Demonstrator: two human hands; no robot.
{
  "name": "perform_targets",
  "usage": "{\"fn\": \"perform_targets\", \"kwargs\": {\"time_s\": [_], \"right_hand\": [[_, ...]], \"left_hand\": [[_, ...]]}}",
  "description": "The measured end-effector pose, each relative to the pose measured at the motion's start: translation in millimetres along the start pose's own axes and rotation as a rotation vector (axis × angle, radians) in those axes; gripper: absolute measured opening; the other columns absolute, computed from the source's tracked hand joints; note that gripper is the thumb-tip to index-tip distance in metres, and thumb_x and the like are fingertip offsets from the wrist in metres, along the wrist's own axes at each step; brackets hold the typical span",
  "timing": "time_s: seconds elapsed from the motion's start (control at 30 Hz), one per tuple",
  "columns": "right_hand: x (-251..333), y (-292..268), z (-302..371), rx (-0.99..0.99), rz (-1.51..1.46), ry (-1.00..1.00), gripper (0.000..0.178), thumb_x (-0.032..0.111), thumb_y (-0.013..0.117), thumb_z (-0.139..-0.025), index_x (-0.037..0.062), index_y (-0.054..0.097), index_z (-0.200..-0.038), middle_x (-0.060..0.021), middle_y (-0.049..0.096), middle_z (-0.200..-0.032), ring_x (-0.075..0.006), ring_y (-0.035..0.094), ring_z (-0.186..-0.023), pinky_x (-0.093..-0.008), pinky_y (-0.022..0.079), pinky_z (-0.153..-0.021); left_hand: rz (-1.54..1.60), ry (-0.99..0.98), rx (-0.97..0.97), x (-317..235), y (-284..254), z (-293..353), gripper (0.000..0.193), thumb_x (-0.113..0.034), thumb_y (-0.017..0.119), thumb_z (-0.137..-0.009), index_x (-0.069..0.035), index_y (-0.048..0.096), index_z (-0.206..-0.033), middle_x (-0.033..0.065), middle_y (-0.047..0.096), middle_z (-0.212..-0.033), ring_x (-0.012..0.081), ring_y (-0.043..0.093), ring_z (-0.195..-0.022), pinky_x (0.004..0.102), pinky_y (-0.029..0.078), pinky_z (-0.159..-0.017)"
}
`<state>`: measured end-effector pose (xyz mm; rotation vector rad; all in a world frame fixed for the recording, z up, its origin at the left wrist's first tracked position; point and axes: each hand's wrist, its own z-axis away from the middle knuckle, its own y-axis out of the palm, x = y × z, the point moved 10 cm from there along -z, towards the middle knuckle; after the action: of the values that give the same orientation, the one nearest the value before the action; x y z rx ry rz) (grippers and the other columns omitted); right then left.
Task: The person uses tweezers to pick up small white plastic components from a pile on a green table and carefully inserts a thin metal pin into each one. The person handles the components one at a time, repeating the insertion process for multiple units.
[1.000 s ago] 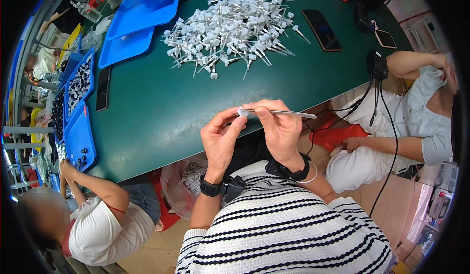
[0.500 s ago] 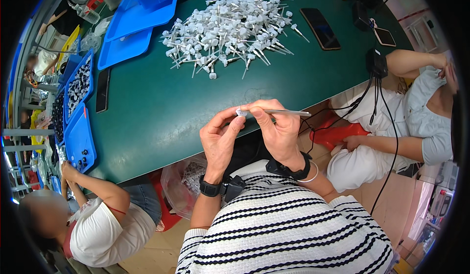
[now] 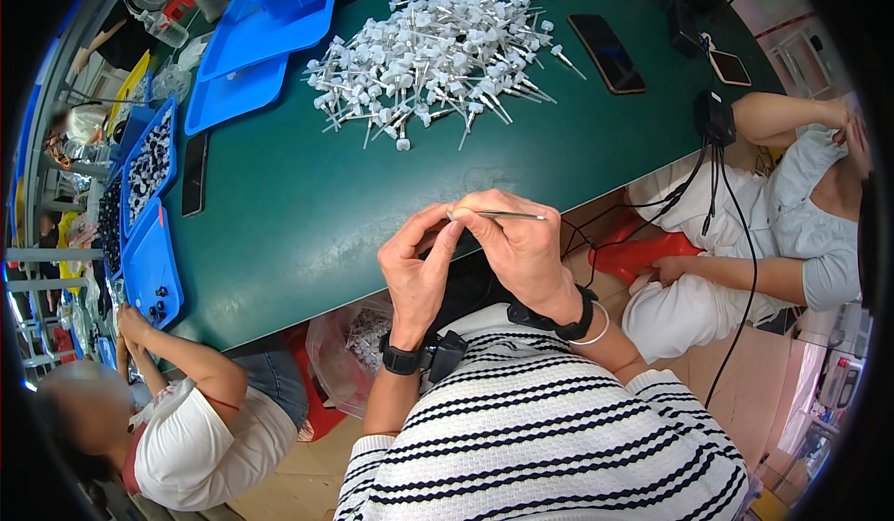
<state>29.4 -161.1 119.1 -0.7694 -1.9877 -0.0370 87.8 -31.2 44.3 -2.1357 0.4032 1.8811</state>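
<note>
My left hand (image 3: 415,265) is closed, thumb and forefinger pinching a small white plastic piece (image 3: 451,215) that is mostly hidden by the fingertips. Close against it, my right hand (image 3: 526,256) grips a slim metal tool (image 3: 514,215), possibly tweezers, whose shaft points out to the right. The tool's working end is covered by the fingers at the white piece. Both hands are above the near edge of the green table (image 3: 307,214). Farther back lies a large heap of white plastic parts with thin metal stems (image 3: 428,60).
Blue trays (image 3: 237,93) stand at the left, some with small dark parts. Phones (image 3: 607,54) lie on the table. A black cable hub (image 3: 714,116) hangs at the right edge. Co-workers sit on both sides. Below the table is a clear bin (image 3: 326,363) of parts.
The tool has turned a little in my right hand and less of its shaft sticks out. My fingertips now cover more of the white piece. My left hand has barely moved.
</note>
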Motion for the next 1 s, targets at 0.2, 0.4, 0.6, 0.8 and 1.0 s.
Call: {"fn": "perform_targets", "kwargs": {"time_s": [0.2,0.4,0.6,0.8,1.0], "right_hand": [[-23.4,-8.0,16.6,-0.221,-0.378,0.143,0.016,0.010,0.061,-0.094,-0.0053,0.066,-0.095,-0.0077,0.071,-0.090,-0.0114,0.067,-0.076,-0.0233,0.053,-0.065],[-33.8,-5.6,16.2,-0.190,-0.367,0.168,0.019,0.013,0.060,-0.096,-0.0055,0.063,-0.097,-0.0098,0.071,-0.090,-0.0119,0.069,-0.076,-0.0223,0.053,-0.066],[-36.7,-5.5,15.9,-0.190,-0.360,0.188,0.020,0.015,0.059,-0.096,-0.0049,0.062,-0.096,-0.0096,0.071,-0.087,-0.0118,0.069,-0.076,-0.0224,0.053,-0.065],[-34.9,-6.3,14.9,-0.198,-0.370,0.184,0.021,0.015,0.058,-0.097,-0.0049,0.062,-0.095,-0.0093,0.071,-0.086,-0.0127,0.069,-0.077,-0.0243,0.056,-0.069],[-34.1,-7.5,14.8,-0.198,-0.351,0.179,0.020,0.015,0.057,-0.097,-0.0047,0.063,-0.094,-0.0091,0.071,-0.086,-0.0137,0.069,-0.077,-0.0251,0.057,-0.068]], "left_hand": [[0.179,-0.048,0.005,6.3,1.3,-2.1,0.023,0.001,0.067,-0.087,0.002,0.067,-0.110,0.0102,0.065,-0.111,0.0133,0.063,-0.097,0.0235,0.054,-0.080],[0.100,0.000,-0.027,-2.5,1.9,-0.8,0.023,0.000,0.067,-0.087,0.004,0.066,-0.110,0.0104,0.066,-0.108,0.0145,0.063,-0.094,0.0264,0.055,-0.078],[0.009,0.051,-0.026,-9.5,2.1,-0.8,0.023,0.003,0.067,-0.086,0.003,0.067,-0.109,0.0103,0.065,-0.110,0.0135,0.062,-0.095,0.0247,0.053,-0.080],[0.016,0.056,-0.019,-9.2,3.1,-0.6,0.023,0.003,0.067,-0.086,0.002,0.067,-0.109,0.0104,0.065,-0.110,0.0143,0.062,-0.096,0.0254,0.053,-0.081],[0.013,0.051,-0.013,-8.5,3.8,0.0,0.023,0.004,0.066,-0.086,0.002,0.067,-0.109,0.0108,0.065,-0.111,0.0146,0.062,-0.096,0.0257,0.053,-0.082]]}}
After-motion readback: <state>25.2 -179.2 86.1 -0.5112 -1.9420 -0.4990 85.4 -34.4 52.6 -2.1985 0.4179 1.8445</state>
